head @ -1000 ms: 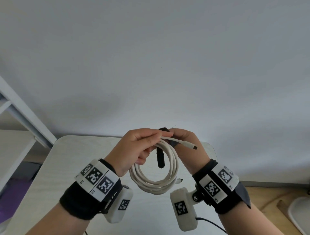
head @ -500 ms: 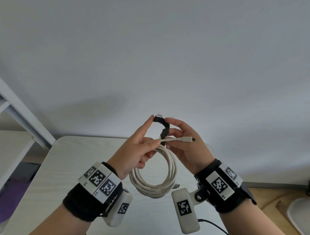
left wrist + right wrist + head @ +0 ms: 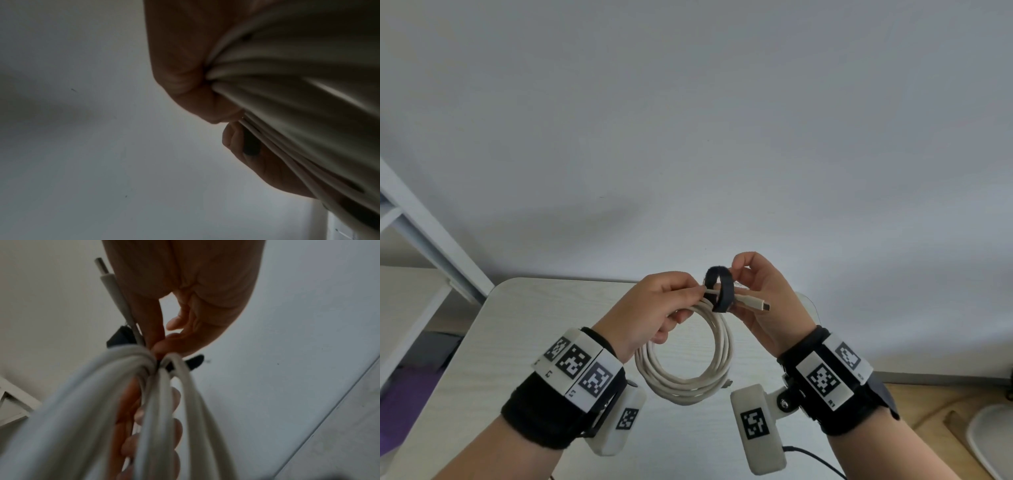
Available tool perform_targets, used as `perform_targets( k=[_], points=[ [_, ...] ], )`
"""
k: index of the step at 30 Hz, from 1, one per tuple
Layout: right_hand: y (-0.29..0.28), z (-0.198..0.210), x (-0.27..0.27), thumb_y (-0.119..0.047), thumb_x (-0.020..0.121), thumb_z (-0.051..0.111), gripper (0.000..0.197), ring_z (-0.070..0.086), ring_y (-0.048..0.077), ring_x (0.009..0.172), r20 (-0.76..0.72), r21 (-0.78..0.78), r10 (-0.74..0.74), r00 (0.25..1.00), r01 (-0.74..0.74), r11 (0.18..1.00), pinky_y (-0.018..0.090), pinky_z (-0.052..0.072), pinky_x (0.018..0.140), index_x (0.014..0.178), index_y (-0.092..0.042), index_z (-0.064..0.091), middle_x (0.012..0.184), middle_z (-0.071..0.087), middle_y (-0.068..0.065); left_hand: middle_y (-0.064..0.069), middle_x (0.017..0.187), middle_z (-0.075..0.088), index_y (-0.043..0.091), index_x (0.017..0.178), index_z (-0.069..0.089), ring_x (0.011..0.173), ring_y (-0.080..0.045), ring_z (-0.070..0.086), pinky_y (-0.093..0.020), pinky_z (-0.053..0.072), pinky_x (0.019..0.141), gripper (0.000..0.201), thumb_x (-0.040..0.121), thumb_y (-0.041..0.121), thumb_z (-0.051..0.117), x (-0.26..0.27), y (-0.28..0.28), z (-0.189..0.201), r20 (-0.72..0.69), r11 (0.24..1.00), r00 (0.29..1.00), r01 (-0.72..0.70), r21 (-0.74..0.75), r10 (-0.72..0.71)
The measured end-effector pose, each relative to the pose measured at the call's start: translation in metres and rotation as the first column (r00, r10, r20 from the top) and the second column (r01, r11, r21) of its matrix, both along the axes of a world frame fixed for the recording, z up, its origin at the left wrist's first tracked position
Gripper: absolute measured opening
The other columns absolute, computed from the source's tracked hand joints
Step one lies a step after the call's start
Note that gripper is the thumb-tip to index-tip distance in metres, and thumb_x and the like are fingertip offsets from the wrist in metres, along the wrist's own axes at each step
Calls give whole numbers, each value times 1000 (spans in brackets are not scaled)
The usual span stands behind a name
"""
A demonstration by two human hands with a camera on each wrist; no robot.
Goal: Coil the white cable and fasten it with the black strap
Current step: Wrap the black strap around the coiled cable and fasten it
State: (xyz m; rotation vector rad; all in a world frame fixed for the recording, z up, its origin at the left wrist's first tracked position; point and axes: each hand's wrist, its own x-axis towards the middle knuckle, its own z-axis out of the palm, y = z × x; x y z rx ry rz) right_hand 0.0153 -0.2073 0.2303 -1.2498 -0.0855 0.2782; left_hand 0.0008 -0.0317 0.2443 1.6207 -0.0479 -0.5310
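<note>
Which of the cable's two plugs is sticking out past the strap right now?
The metal-tipped plug near the right hand, projecting just past the black strap atop the white cable. The other plug pokes out at the coil's bottom.

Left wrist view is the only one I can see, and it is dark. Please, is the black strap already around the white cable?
Observer: In the head view the black fabric strap forms a loose loop over the top of the coiled white round cable, not yet closed flat.
Operator: Which hand holds the strap?
Observer: The right hand pinches its upper end; the left hand grips the coil beside it.
Operator: Where is the cable's plug?
Observer: The white plug with metal tip sticks out to the right, past the strap.
</note>
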Motion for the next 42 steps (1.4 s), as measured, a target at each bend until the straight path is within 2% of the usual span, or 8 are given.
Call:
perform_targets(
  k=[7, 14, 17, 22, 27, 33, 35, 42],
  points=[
    [-1, 3, -5, -11, 93, 48, 8, 58, 16, 56, -76, -19, -48, 996, 47, 999, 22, 50, 55, 86, -9, 52, 72, 60, 6, 1, 53, 39, 8, 83, 67, 44, -10, 18, -21, 13, 41, 19, 92, 13, 52, -1, -2, 0, -17, 993, 995, -99, -63, 98],
    [-7, 1, -18, -58, 83, 35, 52, 66, 31, 81, -59, -86, -63, 996, 58, 995, 33, 53, 72, 99, -12, 54, 90, 69, 17, 3, 52, 39, 16, 81, 70, 42, -9, 19, -19, 14, 38, 24, 93, 10, 49, 2, -2, -2, -33, 973, 980, -197, -120, 195],
    [-6, 0, -25, -38, 81, 58, 40, 66, 36, 90, -10, -174, -29, 1000, 27, 984, 38, 54, 80, 112, -16, 46, 97, 70, 18, 3, 52, 37, 17, 79, 68, 42, -9, 18, -20, 13, 38, 22, 92, 12, 51, 2, -4, -3, -38, 971, 977, -214, -104, 211],
    [-1, -1, -31, -9, 69, 73, 68, 69, 34, 83, 122, -291, -47, 991, 81, 953, 34, 56, 74, 118, -31, 31, 102, 66, 9, 4, 52, 37, 12, 87, 68, 42, -9, 20, -18, 16, 36, 18, 91, 13, 52, 1, -8, -3, -28, 970, 973, -232, -76, 231],
    [5, -1, -36, 5, 70, 70, 85, 62, 19, 60, 259, -328, -91, 962, 176, 928, 23, 51, 56, 121, -38, 17, 119, 48, 1, 3, 51, 37, 10, 86, 68, 41, -9, 21, -16, 18, 35, 18, 92, 13, 51, 0, -11, -1, -1, 970, 971, -239, -56, 239],
    [14, -6, -44, 5, 63, 65, 100, 63, 19, 59, 537, -441, -48, 842, 329, 835, 30, 56, 63, 127, -48, 10, 132, 34, -16, 3, 51, 38, 8, 90, 68, 41, -9, 21, -17, 18, 35, 18, 92, 14, 51, 0, -13, 1, -6, 965, 966, -260, -24, 260],
    [14, -9, -46, 12, 62, 62, 100, 63, 20, 62, 586, -454, -28, 809, 357, 817, 32, 56, 64, 125, -50, 16, 117, 48, -11, 4, 51, 38, 7, 89, 68, 41, -9, 21, -18, 18, 36, 18, 91, 16, 52, 0, -14, 1, 15, 966, 966, -257, 2, 257],
    [20, -17, -40, 19, 61, 49, 100, 49, 9, 77, 569, -512, -44, 821, 395, 763, 13, 43, 65, 123, -54, 19, 127, 29, 4, 3, 53, 39, 5, 86, 64, 41, -10, 23, -21, 19, 39, 22, 91, 23, 53, -1, -22, 0, 71, 970, 972, -231, 70, 226]
  ],
)
